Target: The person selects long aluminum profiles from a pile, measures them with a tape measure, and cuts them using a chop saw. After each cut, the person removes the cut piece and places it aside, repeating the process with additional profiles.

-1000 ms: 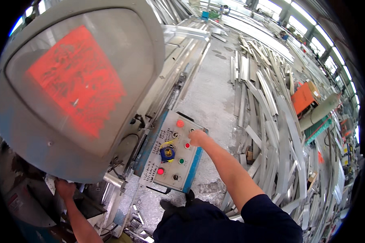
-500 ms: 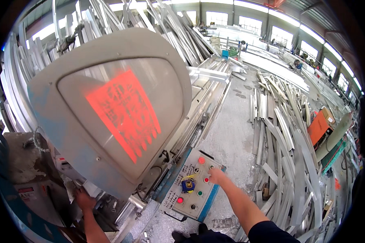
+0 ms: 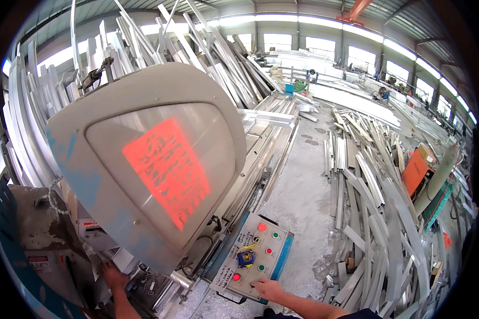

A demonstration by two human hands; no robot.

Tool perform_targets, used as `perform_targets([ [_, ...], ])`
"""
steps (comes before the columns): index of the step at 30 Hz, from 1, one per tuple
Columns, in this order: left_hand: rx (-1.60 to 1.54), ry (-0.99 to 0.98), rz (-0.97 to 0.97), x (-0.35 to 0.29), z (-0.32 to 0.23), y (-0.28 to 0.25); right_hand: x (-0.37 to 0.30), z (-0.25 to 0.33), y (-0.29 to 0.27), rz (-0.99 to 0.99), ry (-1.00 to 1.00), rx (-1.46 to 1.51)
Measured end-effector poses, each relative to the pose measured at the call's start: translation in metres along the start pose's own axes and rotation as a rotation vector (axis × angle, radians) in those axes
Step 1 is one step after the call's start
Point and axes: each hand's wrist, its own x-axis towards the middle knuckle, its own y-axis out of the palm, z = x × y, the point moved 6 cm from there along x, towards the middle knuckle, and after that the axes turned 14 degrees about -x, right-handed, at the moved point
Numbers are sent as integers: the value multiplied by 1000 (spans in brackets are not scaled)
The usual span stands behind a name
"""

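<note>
My right hand (image 3: 270,290) is at the near end of the control panel (image 3: 250,255), its fingers closed around a dark knob they mostly cover. Red and green buttons dot the panel, and a blue and yellow tape measure (image 3: 246,258) lies among them. On the left, my left hand (image 3: 114,276) reaches under the large grey guard (image 3: 106,127) of the machine, against a pale metal piece (image 3: 92,254). Shadow and nearby metal obscure its fingertips, so its grip is unclear. A bright red painted patch (image 3: 167,170) marks the guard.
Long metal profiles (image 3: 133,42) lean behind the guard. More metal strips (image 3: 378,212) lie heaped on the floor at right, near an orange box (image 3: 418,170) and a gas cylinder (image 3: 436,178). A machine bed (image 3: 266,154) runs away beyond the panel.
My right hand has moved from the panel's far right buttons down to the knob at its near end. My left hand stays under the guard. The view has tilted upward slightly.
</note>
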Motion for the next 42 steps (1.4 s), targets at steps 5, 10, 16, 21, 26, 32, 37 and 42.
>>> perform_targets([
  [5,50,-12,-5,-1,4,3,15,0,-18,61,-42,-92],
  [10,57,-41,99,0,-1,2,61,18,-74,-136,-143,-82],
  [16,43,-78,42,-1,23,7,100,15,-41,92,-254,-196],
  [21,-17,-124,195,0,-2,0,116,7,-35,162,-276,-247],
  [26,32,-74,74,-5,8,-9,120,19,-50,67,-362,-168],
  [32,-22,-117,144,-8,2,-23,62,5,-54,359,459,854],
  [37,7,-109,135,-2,-1,-23,-25,73,-36,383,457,1535],
  [42,13,-77,172,-2,0,-16,-67,105,-29,665,606,1562],
])
